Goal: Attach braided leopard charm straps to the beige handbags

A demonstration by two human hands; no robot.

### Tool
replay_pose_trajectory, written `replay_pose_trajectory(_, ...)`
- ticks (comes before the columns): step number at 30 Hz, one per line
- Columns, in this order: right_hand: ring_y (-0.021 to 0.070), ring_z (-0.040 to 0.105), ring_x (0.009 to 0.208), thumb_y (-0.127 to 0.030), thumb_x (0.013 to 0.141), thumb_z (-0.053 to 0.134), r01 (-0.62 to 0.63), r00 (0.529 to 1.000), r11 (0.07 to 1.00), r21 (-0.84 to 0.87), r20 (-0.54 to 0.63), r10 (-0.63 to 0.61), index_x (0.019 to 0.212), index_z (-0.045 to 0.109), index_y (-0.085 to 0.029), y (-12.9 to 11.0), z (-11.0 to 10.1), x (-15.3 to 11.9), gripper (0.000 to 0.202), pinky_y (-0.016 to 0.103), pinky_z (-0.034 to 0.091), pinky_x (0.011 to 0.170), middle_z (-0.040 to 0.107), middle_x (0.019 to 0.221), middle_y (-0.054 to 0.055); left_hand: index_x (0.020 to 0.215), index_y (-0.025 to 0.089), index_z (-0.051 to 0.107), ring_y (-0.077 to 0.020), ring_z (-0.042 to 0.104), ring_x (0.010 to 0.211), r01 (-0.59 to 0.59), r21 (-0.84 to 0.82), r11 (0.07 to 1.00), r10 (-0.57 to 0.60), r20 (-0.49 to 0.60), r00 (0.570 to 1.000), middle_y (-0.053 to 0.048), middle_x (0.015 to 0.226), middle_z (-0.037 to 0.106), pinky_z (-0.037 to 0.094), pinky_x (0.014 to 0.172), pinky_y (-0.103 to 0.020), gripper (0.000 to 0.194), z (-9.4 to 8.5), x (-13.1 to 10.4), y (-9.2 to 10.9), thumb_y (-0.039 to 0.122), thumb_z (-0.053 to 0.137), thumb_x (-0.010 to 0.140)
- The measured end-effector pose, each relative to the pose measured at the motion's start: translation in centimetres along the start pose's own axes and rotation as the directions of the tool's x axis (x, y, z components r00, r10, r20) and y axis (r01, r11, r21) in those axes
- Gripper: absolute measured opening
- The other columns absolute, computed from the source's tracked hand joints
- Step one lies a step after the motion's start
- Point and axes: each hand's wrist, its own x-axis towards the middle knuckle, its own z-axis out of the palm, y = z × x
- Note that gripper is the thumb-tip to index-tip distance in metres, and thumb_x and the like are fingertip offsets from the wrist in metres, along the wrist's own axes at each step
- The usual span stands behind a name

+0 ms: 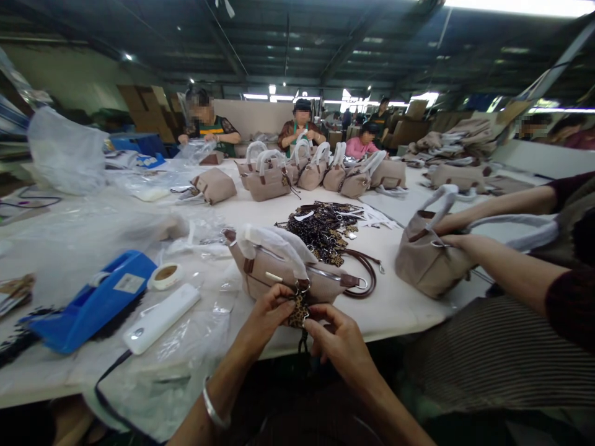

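The grey-brown bag (284,270) sits on the pale worktop (385,317), close to the near edge. It has brown tabs (349,281) at its ends, a silver zip (326,273) on top and handles (277,243) wrapped in white. A spotted brown and black charm (298,311) is at its front, below a shiny ring (302,285), with a dark cord (303,342) under it.

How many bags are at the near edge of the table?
2: one bag at centre, behind the left hand and right hand; another at right, by a co-worker's arms. Others may be hidden under the plastic.
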Motion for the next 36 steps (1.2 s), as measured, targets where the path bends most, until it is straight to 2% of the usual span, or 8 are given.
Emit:
replay_pose_trajectory(3,0.0106,0.059,0.045,-0.04,0.077,0.064,-0.031,0.999,0.994,0.107,0.016,0.03,0.1,0.055,-0.018,0.4,0.6,0.1,0.033,0.018,0.04,0.034,0.067,0.089,0.002,0.088,0.017,0.054,-0.0116,0.053,0.067,0.019,0.014,1.0,-0.019,0.002,1.0,0.002,0.073,0.059,0.042,0.064,-0.024,0.029,-0.2,0.0,0.4,0.04,0.067,0.078)
replay_pose_trajectory(6,0.0084,0.057,0.041,-0.038,0.073,0.067,-0.055,0.998,0.988,0.145,0.02,0.053,0.098,0.053,-0.018,0.6,0.6,0.0,0.036,0.018,0.04,0.033,0.064,0.087,0.0,0.088,0.017,0.054,-0.0111,0.051,0.063,0.033,0.045,0.998,-0.033,0.017,0.999,0.004,0.069,0.057,0.041,0.061,-0.024,0.029,-0.3,-0.1,0.7,0.041,0.066,0.078)
replay_pose_trajectory(11,0.0059,0.049,0.035,-0.043,0.068,0.075,-0.1,0.993,0.976,0.191,0.078,0.086,0.091,0.052,-0.017,0.4,-1.4,-0.5,0.041,0.016,0.036,0.032,0.061,0.071,-0.004,0.091,0.018,0.055,-0.011,0.049,0.06,-0.006,0.152,0.988,0.003,0.022,1.0,0.006,0.064,0.052,0.038,0.058,-0.023,0.027,-0.8,0.0,0.4,0.04,0.064,0.079)
replay_pose_trajectory(16,0.0028,0.045,0.037,-0.048,0.072,0.075,-0.115,0.985,0.944,0.31,0.155,0.069,0.093,0.052,-0.017,-0.4,-3.3,-1.2,0.044,0.014,0.034,0.034,0.068,0.079,0.002,0.096,0.017,0.059,-0.0107,0.047,0.059,-0.049,0.264,0.963,0.045,0.021,0.999,0.005,0.063,0.053,0.035,0.056,-0.022,0.024,-1.1,0.2,0.1,0.036,0.059,0.082)
replay_pose_trajectory(24,0.0055,0.046,0.034,-0.048,0.071,0.073,-0.093,0.991,0.973,0.209,0.113,0.07,0.089,0.052,-0.018,0.5,-1.2,-0.7,0.04,0.016,0.032,0.032,0.06,0.065,-0.006,0.1,0.018,0.063,-0.0167,0.058,0.08,-0.121,0.263,0.957,0.104,0.076,0.992,-0.002,0.086,0.064,0.046,0.072,-0.026,0.022,-0.4,-0.4,-0.3,0.034,0.057,0.086)
replay_pose_trajectory(28,0.0084,0.05,0.038,-0.039,0.077,0.065,-0.047,0.995,0.999,0.027,0.086,0.045,0.088,0.059,-0.018,0.6,-0.3,-0.6,0.025,0.016,0.033,0.036,0.054,0.054,-0.007,0.094,0.018,0.064,-0.0191,0.059,0.081,-0.144,0.343,0.928,0.138,0.041,0.99,-0.002,0.084,0.065,0.048,0.073,-0.028,0.023,-0.6,-0.3,-0.5,0.038,0.059,0.084)
replay_pose_trajectory(32,0.0091,0.054,0.043,-0.031,0.08,0.059,-0.004,1.0,0.99,-0.141,0.019,0.007,0.078,0.065,-0.016,0.5,-3.3,0.2,0.016,0.016,0.034,0.04,0.055,0.053,-0.005,0.09,0.021,0.067,-0.0205,0.06,0.078,-0.105,0.448,0.888,0.139,-0.043,0.989,-0.002,0.081,0.067,0.049,0.071,-0.028,0.023,-1.8,0.1,-0.8,0.042,0.061,0.081)
replay_pose_trajectory(36,0.0129,0.058,0.049,-0.036,0.082,0.057,0.009,0.977,0.971,-0.239,-0.204,-0.059,0.078,0.064,-0.017,0.6,-8.7,1.6,0.021,0.02,0.041,0.043,0.057,0.058,-0.003,0.086,0.021,0.069,-0.0234,0.063,0.082,-0.088,0.408,0.909,0.108,-0.026,0.994,-0.003,0.083,0.069,0.052,0.074,-0.03,0.03,-2.6,0.1,-1.5,0.05,0.061,0.079)
